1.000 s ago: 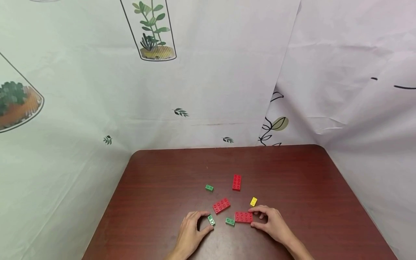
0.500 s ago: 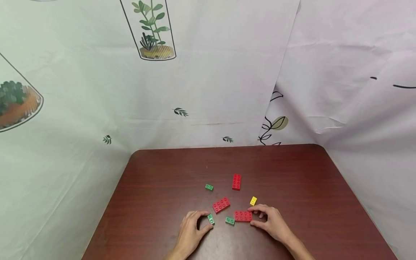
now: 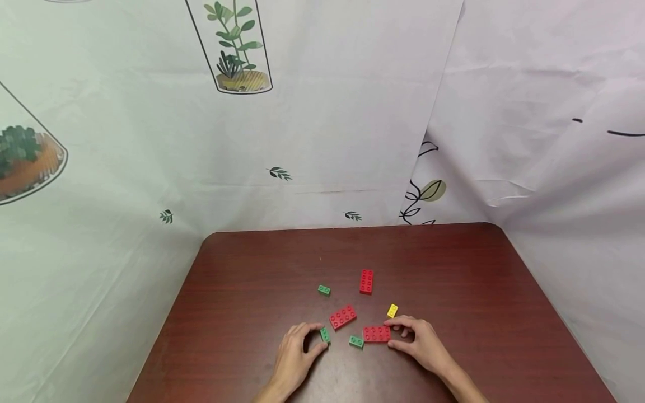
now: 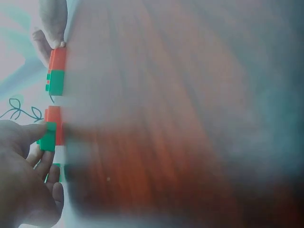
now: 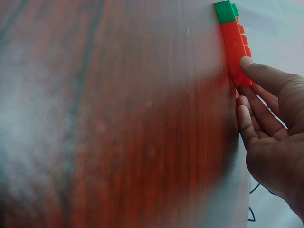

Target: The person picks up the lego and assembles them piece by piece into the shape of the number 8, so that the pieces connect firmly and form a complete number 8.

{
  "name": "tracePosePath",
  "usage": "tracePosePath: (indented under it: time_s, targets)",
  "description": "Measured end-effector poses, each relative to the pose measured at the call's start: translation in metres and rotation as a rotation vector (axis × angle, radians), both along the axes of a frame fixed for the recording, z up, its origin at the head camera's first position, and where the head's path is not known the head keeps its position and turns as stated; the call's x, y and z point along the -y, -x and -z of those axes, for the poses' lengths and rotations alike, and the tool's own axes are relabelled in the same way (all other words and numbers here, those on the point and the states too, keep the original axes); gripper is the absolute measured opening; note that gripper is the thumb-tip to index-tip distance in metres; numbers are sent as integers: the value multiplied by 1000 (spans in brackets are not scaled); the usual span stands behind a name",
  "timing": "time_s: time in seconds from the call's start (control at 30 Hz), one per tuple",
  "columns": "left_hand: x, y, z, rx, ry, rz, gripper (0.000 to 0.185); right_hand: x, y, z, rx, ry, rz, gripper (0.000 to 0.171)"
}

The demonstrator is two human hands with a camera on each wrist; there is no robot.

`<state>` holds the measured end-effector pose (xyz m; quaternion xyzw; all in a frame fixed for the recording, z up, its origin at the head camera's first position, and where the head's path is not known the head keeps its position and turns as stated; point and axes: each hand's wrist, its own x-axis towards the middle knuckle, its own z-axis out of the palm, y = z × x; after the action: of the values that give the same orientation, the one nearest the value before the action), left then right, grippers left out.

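In the head view my left hand pinches a small green toy brick between thumb and index finger. The left wrist view also shows that green brick in its fingertips, overlapping a red brick behind. My right hand grips the right end of a red brick, thumb on the near side and fingers on the far side. Right beside this red brick's left end lies another green brick. In the right wrist view the thumb presses the red brick.
A second red brick lies slanted between the hands. Farther back are a green brick and an upright-pointing red brick. A yellow brick lies just beyond the right fingers. The brown table meets a printed cloth behind.
My left hand has shifted slightly away from me and to the left with the green brick, whose top now looks darker. The right hand and the other bricks hold their places.
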<state>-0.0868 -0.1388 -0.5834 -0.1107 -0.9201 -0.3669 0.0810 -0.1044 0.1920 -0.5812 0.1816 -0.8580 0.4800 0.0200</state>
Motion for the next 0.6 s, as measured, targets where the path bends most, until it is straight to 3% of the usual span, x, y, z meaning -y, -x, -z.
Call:
tracePosePath:
  time_s: [0.43,0.6]
  targets:
    - [-7,9,-10,-92,-51,18,37,-1,1,2,-13,7,-10,34]
    - [-13,13,-15,-96,-78,42,38,-1,1,1,14,12,-10,34]
